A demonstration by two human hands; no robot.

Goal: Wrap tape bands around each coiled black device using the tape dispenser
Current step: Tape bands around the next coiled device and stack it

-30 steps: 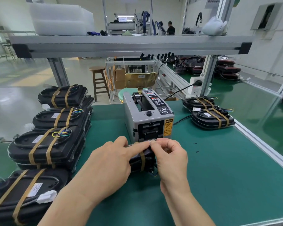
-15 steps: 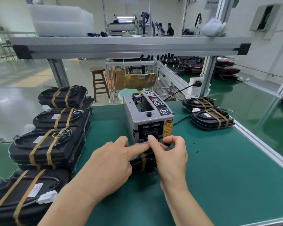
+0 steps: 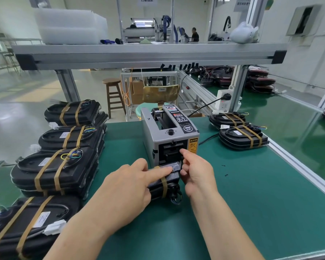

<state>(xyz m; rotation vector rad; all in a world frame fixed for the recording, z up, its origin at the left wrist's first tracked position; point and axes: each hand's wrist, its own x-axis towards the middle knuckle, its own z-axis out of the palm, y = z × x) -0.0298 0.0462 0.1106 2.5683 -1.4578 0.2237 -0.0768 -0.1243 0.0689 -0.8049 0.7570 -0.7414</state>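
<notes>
On the green counter [image 3: 251, 203], just in front of the tape dispenser [image 3: 158, 132], lies a black device [image 3: 169, 182] with 1 tan tape band [image 3: 164, 186] around it. The left hand [image 3: 128, 186] rests on top of the device, its index finger straight and pressing down near the dispenser's mouth, the other fingers relaxed. The right hand [image 3: 199, 173] is at the device's right end, index finger raised to the dispenser's outlet and the remaining fingers curled; whether they pinch any tape cannot be told. Along the counter's left edge sit 4 stacks of banded devices [image 3: 53, 169], each top one wearing 2 bands. Another 2 taped devices [image 3: 242, 136] lie right of the dispenser, well apart from the hands.
</notes>
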